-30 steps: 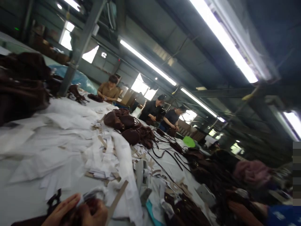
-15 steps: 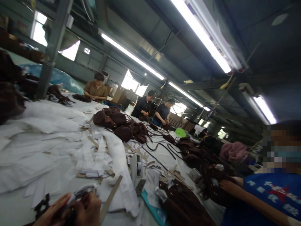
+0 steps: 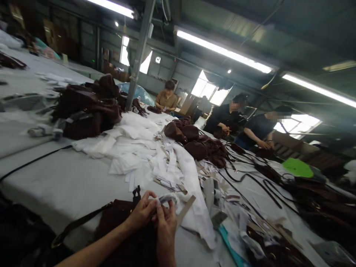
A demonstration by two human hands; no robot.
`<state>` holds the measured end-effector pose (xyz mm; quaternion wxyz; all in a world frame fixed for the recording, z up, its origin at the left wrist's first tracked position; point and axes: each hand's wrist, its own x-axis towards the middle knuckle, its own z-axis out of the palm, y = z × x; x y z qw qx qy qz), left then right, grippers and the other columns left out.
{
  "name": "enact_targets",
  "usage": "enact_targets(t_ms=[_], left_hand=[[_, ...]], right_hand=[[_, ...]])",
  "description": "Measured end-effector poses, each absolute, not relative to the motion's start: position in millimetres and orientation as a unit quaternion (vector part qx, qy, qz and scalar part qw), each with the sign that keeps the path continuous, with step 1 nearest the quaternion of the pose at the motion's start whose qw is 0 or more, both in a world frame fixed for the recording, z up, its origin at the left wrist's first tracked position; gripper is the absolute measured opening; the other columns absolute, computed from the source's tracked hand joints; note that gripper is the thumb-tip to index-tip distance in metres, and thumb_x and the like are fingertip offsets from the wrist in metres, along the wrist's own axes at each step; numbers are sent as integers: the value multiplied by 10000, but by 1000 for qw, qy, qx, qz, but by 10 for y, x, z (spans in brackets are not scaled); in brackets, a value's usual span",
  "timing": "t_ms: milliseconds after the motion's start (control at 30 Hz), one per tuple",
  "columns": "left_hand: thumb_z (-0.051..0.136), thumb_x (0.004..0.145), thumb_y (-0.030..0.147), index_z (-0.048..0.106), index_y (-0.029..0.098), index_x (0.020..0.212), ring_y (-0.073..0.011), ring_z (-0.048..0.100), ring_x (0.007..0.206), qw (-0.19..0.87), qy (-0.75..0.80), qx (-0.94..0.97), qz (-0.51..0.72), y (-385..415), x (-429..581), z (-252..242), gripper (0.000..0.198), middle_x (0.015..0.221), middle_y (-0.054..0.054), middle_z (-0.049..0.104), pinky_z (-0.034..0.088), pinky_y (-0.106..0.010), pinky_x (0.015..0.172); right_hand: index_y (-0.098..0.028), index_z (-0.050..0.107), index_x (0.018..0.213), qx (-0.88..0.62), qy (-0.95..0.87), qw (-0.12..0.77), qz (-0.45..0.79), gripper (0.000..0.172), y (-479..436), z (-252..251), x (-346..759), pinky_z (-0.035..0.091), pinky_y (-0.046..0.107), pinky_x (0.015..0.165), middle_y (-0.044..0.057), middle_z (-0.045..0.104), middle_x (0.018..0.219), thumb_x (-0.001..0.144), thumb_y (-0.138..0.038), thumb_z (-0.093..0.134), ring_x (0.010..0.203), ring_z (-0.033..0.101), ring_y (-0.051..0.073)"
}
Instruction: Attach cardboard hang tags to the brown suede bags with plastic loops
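Observation:
A dark brown bag point(image 3: 115, 217) lies in front of me at the table's near edge, with its strap point(image 3: 83, 219) trailing left. Over its top, my left hand point(image 3: 143, 212) is closed, thumb and fingertips pinching a piece of whitish wrapping point(image 3: 169, 198). Close beside it, my right hand point(image 3: 166, 222) pinches the same wrapping, which curves in a loop and looks wound round something I cannot make out. A small black clip-like piece point(image 3: 136, 194) stands up just left of my left hand. My forearms hide part of the bag.
White sheets and paper strips point(image 3: 139, 152) cover the table point(image 3: 91, 174). Brown bags form a pile point(image 3: 89, 104) at left and another point(image 3: 194, 141) ahead. A grey tape dispenser point(image 3: 211, 196) stands to the right. Several people point(image 3: 167, 98) work across the table.
My view has swung left, so the scene has shifted right and the co-worker in blue is out of view. More of my hands and the brown bag shows now; my hands stay together at the wrapping.

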<state>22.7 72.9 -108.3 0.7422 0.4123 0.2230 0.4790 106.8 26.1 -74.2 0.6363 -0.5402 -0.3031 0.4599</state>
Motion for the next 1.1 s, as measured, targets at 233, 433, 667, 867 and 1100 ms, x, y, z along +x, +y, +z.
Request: enact_targets(t_ms=[233, 433, 667, 867, 1100], left_hand=[[600, 797, 520, 369, 203, 1162, -61, 432, 354, 778, 195, 435, 409, 776, 131, -1104, 536, 540, 100, 501, 289, -158, 367], [430, 881, 532, 173, 214, 1381, -77, 401, 286, 761, 250, 496, 334, 837, 133, -1039, 646, 523, 90, 519, 325, -156, 301], [572, 825, 456, 367, 225, 1313, -72, 577, 505, 638, 337, 515, 464, 876, -273, -718, 577, 1137, -116, 584, 466, -201, 465], [610, 767, 485, 350, 127, 1345, -53, 500, 472, 552, 519, 466, 456, 1042, -744, -697, 728, 1263, -199, 510, 357, -192, 382], [677, 701, 276, 674, 168, 994, -179, 589, 701, 500, 471, 556, 468, 764, -362, -672, 312, 894, -63, 670, 483, -299, 699]], right_hand=[[-313, 338, 1278, -449, -213, 662, 561, 737, 302, -778, 1015, 312, 115, 399, -56, 626, 734, 678, -369, 763, 389, 352, -4], [-297, 352, 1281, -460, -230, 675, 528, 701, 481, -862, 1099, 313, 140, 334, -140, 450, 483, 703, -458, 715, 324, 280, 27], [-217, 401, 1170, -559, -259, 662, 427, 604, 638, -1025, 1130, 310, 153, 336, -109, 544, 479, 729, -555, 639, 312, 365, 47], [-149, 344, 1328, -624, -291, 610, 393, 783, 647, -994, 1110, 367, 208, 334, -2, 686, 668, 739, -610, 573, 318, 483, 89], [-158, 551, 1170, -640, -277, 604, 386, 666, 133, -841, 1233, 433, 224, 400, 44, 723, 751, 609, -465, 736, 456, 583, 127]])
